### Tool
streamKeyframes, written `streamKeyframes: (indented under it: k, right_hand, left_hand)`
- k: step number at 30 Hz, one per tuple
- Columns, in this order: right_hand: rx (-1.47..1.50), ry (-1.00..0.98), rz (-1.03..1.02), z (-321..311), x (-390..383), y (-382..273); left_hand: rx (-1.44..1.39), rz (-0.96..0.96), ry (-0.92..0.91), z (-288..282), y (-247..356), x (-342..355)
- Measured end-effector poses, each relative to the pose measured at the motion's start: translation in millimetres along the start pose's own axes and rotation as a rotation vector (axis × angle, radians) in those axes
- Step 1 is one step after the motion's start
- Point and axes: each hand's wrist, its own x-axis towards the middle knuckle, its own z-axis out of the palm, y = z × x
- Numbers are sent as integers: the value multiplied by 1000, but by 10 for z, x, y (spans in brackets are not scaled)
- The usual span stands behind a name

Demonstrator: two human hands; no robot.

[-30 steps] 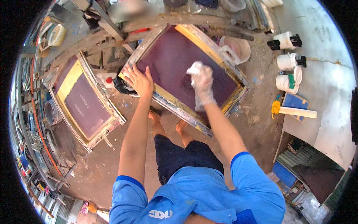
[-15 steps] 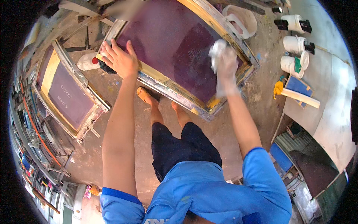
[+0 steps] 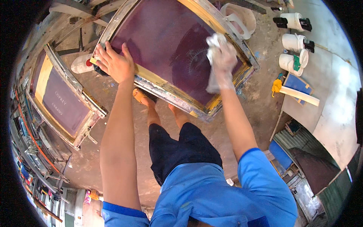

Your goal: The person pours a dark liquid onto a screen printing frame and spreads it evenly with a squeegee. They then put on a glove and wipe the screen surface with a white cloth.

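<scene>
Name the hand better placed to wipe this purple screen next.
Probably the right hand: plastic-covered, it holds a white wad over the purple screen; the bare left hand rests on the frame.

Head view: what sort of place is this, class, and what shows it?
Probably a screen-printing workshop: a large purple framed screen, a smaller framed screen with pale lettering, and white buckets standing nearby.
</scene>
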Motion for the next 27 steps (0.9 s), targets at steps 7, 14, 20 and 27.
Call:
streamKeyframes:
  k: [7, 14, 20, 27]
  right_hand:
    - [162, -178, -116, 945, 834, -684]
    - [-202, -382, 52, -533, 144, 487]
    - [-31, -183, 142, 29, 390, -60]
    - [437, -199, -247, 1141, 788, -860]
  left_hand:
    - [-50, 30, -5, 16, -20, 72]
    - [-10, 18, 5, -17, 0, 16]
    - [-13, -8, -4, 0, 13, 21]
    - [-9, 11, -17, -4, 53, 69]
